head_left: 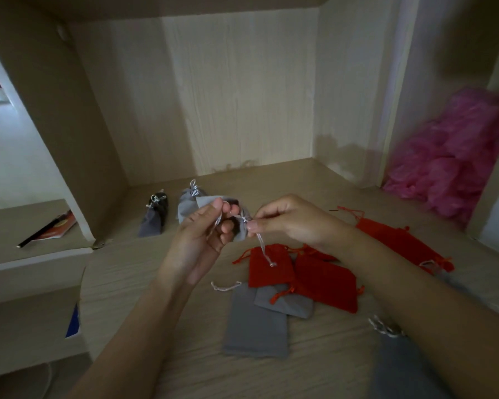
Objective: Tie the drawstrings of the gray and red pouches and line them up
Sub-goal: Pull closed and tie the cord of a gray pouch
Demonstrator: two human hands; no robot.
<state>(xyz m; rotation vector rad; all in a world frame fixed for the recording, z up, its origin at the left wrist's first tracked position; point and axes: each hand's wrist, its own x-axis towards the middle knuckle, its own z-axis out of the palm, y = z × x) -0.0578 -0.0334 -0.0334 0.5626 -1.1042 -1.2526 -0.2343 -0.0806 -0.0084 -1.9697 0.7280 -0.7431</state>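
Head view looks down on the wooden surface (133,269). The untied pile lies toward its near right edge: flat gray pouches (254,323) overlapped by red pouches (323,280). A dark tied pouch (154,216) and a pale tied pouch (186,203) lie side by side near the far left corner.

Above the middle of the surface, both hands hold up one gray pouch (241,233). The left hand (205,234) grips it and pinches a silver cord between thumb and fingers. The right hand (288,220) pinches the other cord. A loose cord end (264,249) dangles over the red pouches, hanging from beside the small knot (245,219).

In my judgement there are three risks:
- The slick cord may slip from either pinch before the knot bites, leaving the neck slack.
- An uneven pull could jam the knot off-centre.
- The dangling end could snag a red drawstring and drag the pile when the pouch goes to the row.
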